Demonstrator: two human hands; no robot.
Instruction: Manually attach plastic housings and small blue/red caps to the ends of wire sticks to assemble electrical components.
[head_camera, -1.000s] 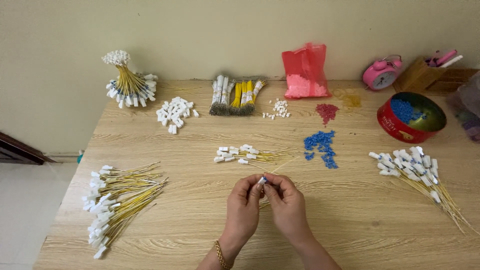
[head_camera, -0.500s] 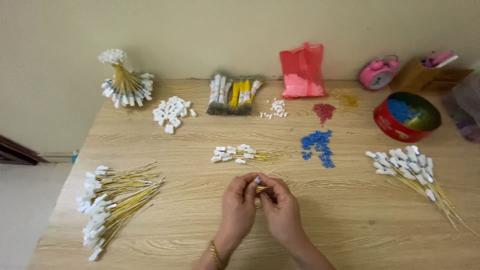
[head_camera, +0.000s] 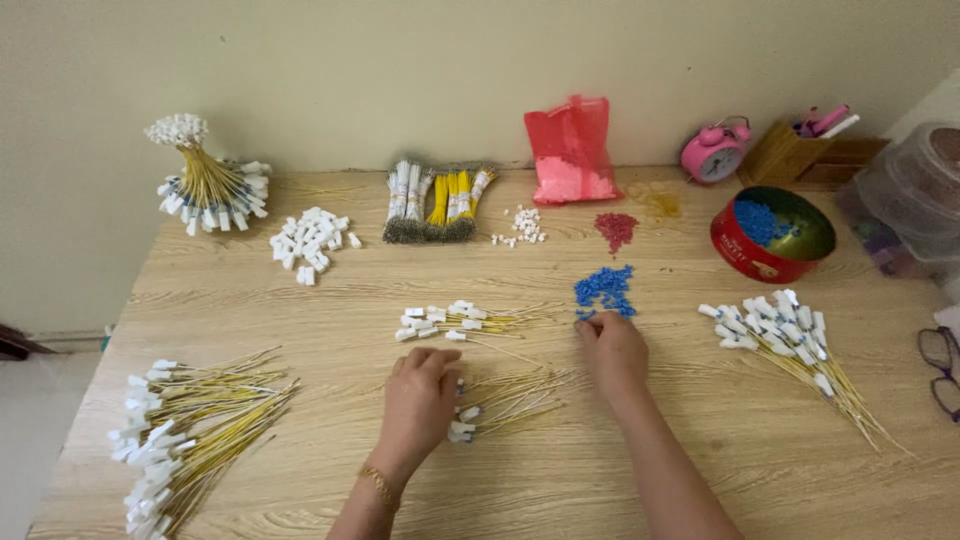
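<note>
Two hands down on wooden table (head_camera: 300, 330). Left hand (head_camera: 420, 400) palm-down, fingers loosely curled over white-capped end of small bundle of yellow wires (head_camera: 505, 398), touching it; firm grip or not, cannot tell. Right hand (head_camera: 612, 352) fingertips pinched at near edge of blue bead pile (head_camera: 604, 290); anything held, cannot tell. Second small wire bundle (head_camera: 460, 320) just beyond left hand. Larger white-capped wire heaps at far left (head_camera: 190, 430) and right (head_camera: 790, 345). Red tin (head_camera: 770, 235) with blue beads behind.
</note>
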